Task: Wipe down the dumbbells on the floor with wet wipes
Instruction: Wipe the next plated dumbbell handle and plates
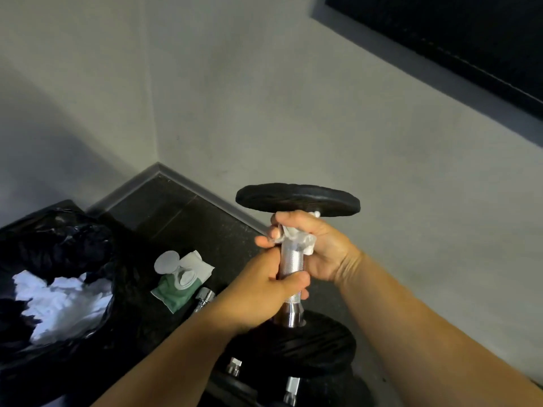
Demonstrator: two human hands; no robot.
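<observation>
While the left hand (264, 292) grips the upright dumbbell (289, 261) low, the right hand (326, 248) clamps a wipe (299, 237) round its handle

— Where did the dumbbell (289, 259) stand?
— Upright before the wall (264, 113), one plate up, one down. The left hand (261, 292) held the handle low; the right hand (320, 245) sat above it, pressing the wipe (298, 237) to the handle just under the upper plate.
— And the floor (176, 218)?
— The pack (180, 279) lay left of the dumbbell, the bag (58, 245) further left, with crumpled wipes (58, 304) in it. Spare dumbbells (291, 387) lay beneath the held one, nearest the camera.
</observation>
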